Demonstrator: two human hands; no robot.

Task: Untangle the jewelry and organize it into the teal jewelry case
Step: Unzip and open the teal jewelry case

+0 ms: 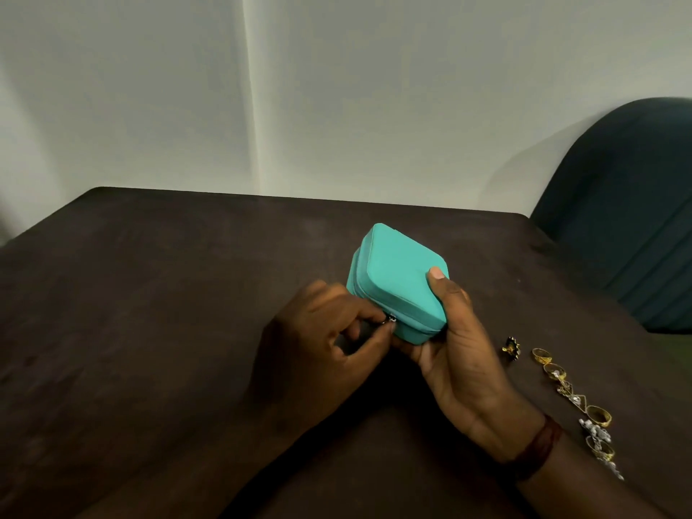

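The teal jewelry case point(393, 271) is closed and held tilted above the dark table, near its middle. My right hand point(455, 354) grips its near right corner, thumb on the lid and fingers under the base. My left hand point(329, 331) pinches the small metal zipper pull point(389, 319) at the case's near left side. A line of jewelry point(576, 402) lies on the table to the right: several gold rings, silver pieces and a small dark gold piece point(511, 346).
The dark brown table point(149, 331) fills the lower view, its far edge against a pale wall. A dark teal chair back point(629, 204) stands beyond the table's right corner.
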